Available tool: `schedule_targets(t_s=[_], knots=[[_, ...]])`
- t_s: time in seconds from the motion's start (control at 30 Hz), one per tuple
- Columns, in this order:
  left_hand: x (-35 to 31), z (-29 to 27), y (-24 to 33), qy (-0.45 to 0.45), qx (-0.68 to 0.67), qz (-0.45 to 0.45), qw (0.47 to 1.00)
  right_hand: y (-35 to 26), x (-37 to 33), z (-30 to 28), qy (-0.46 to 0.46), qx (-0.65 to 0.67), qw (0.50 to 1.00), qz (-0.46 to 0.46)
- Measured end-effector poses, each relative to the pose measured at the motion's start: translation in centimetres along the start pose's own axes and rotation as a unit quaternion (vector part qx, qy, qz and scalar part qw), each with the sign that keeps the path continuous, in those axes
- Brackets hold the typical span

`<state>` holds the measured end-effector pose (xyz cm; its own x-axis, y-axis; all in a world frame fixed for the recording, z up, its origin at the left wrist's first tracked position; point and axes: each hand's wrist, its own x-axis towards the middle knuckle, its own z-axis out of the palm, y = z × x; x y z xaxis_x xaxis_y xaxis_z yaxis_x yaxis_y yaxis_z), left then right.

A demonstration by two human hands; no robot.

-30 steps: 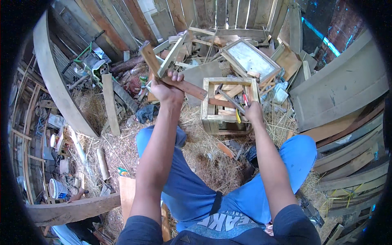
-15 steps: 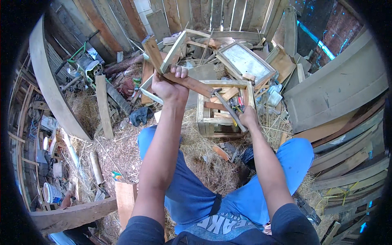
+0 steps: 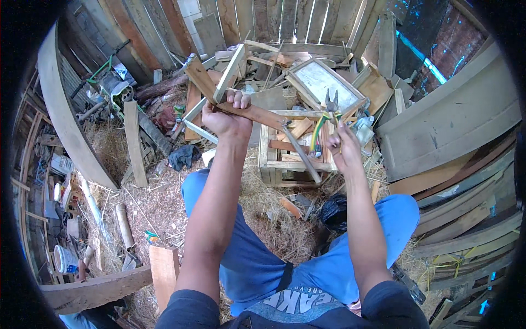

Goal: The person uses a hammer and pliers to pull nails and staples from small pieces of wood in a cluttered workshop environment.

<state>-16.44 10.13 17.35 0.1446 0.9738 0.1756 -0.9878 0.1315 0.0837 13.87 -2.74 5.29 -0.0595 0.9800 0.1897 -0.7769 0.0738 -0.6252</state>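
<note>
My left hand (image 3: 229, 116) is closed around a wooden frame (image 3: 261, 114), a brown board with paler strips joined to it. The frame tilts up to the left, its right end over a small wooden crate (image 3: 266, 159). In my right hand (image 3: 345, 147) are pliers (image 3: 331, 105) with green and yellow handles, jaws pointing away from me, above the crate's right side. Across the crate's top lies a hammer (image 3: 302, 154), its handle toward me and its head close to the brown board's end. Loose wood pieces are inside the crate.
Scrap wood and a framed pale panel (image 3: 323, 82) are heaped at the back. A grey board (image 3: 449, 115) leans on the right above stacked planks. To the left are a curved plank (image 3: 60, 109) and a white bucket (image 3: 67, 257). A black bag (image 3: 334, 213) lies between my legs.
My right hand has risen out of the crate area with the pliers, now held up with their jaws showing. My left hand and the frame have stayed nearly in place.
</note>
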Motion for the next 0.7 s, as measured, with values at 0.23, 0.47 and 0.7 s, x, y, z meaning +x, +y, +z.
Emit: schedule_targets(t_s=[0.23, 0.47, 0.7], knots=[[-0.4, 0.8, -0.2, 0.031, 0.024, 0.035, 0.999, 1.2, -3.5, 13.7, 0.080, -0.021, 0.996, 0.043], [-0.5, 0.7, -0.9, 0.041, -0.008, 0.031, 0.999, 3.4, -4.9, 14.0, -0.021, 0.014, 0.992, 0.122], [-0.7, 0.5, -1.5, 0.021, -0.041, -0.005, 0.999, 3.9, -5.1, 14.3, -0.019, 0.036, 0.988, 0.150]])
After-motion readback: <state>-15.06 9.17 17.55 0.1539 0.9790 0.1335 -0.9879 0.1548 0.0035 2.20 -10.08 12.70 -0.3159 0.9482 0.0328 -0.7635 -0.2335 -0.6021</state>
